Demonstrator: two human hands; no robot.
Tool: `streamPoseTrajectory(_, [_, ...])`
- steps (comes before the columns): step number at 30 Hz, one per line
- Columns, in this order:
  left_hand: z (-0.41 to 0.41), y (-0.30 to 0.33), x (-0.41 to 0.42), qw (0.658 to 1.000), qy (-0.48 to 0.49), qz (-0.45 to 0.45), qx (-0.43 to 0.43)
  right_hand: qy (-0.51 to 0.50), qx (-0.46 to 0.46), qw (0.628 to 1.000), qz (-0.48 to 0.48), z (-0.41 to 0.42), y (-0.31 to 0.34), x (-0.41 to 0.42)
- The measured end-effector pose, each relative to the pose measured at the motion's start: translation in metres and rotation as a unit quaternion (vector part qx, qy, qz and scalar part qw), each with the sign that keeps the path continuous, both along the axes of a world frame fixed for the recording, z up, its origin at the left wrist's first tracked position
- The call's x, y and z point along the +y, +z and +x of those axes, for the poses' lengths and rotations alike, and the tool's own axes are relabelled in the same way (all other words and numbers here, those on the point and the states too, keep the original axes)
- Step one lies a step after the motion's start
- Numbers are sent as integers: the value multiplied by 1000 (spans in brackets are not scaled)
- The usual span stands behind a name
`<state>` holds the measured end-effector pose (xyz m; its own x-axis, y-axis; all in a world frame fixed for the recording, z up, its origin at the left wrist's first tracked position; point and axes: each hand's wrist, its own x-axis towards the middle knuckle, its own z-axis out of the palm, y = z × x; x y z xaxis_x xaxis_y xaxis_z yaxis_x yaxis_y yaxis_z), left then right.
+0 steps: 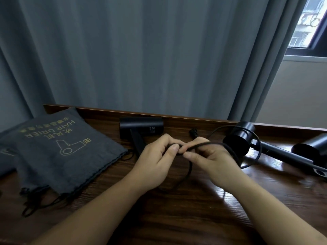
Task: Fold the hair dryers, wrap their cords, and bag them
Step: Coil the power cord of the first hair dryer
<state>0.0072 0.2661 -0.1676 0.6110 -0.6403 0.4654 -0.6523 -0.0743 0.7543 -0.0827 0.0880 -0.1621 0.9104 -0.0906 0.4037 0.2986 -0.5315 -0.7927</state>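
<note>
Head view is showing both the left hand and right hand pinching a black cord above the table, winding under way, while three hair dryers are lying unbagged beside the empty bags.

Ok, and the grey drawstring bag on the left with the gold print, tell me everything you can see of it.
The bag is dark grey cloth, lying flat and apparently empty on the wooden table, left of both hands. Gold print shows a hair dryer outline, the words HAIR DRIER and some characters, upside down from this view. Its gathered mouth faces the near side, with black drawstrings trailing loose onto the table. More grey cloth lies under its left edge. Neither hand touches it.
</note>
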Motion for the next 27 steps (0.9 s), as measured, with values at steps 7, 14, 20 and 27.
streamPoseTrajectory(7, [-3,8,0,999,22,35,29,45,74,985,147,-2,5,2])
streamPoseTrajectory(14, [7,9,2,982,181,-51,15,171,174,941,234,-13,22,-22])
streamPoseTrajectory(20, [11,10,4,966,223,-122,42,-15,-99,945,312,-2,26,-37])
streamPoseTrajectory(27, [11,9,5,967,231,-101,47,7,-21,979,203,-5,19,-21])
